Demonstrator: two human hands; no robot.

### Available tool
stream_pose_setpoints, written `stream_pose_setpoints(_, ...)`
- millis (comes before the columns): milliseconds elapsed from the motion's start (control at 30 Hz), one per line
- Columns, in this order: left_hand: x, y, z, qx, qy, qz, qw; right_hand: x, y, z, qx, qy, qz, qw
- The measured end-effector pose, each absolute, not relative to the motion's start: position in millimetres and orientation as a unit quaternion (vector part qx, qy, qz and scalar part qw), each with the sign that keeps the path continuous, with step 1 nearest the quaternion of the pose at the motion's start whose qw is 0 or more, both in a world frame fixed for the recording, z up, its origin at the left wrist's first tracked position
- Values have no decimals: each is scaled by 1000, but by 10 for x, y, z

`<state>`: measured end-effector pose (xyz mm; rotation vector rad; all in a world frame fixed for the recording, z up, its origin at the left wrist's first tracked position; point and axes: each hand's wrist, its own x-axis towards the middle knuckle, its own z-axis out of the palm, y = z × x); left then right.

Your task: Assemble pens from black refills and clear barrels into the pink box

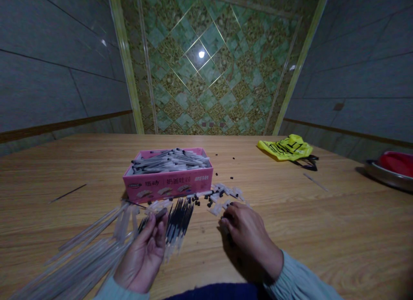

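Note:
My left hand (146, 255) is closed, pinching a short dark cylindrical piece (161, 213) between thumb and fingers. Just behind and beside it lies a row of thin black pen refills (180, 218). My right hand (247, 231) rests low over the table with its fingers curled together; whatever is in them is hidden. Near its fingertips are scattered clear plastic pieces (237, 192) and small black caps (210, 203). Beyond both hands stands a pink box (167, 188), filled with clear, black-tipped pens (171, 160).
Long clear tubes (74, 265) lie in a bundle at the front left. A dark thin rod (68, 192) is farther left. On the right are a yellow bag (285, 148), a single clear stick (315, 182) and a metal basin (383, 174) with something red inside.

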<state>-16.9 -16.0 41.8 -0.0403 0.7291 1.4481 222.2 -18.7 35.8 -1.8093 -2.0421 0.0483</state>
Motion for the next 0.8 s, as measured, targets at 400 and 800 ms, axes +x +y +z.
stream_pose_setpoints(400, -132, -181, 426, -4, 340, 639, 690, 2228, -242, 482, -687, -727, 5, 13)
stream_pose_setpoints(800, -88, -195, 458, 20, 386, 612, 690, 2211, -261, 374, -652, -754, 71, 41)
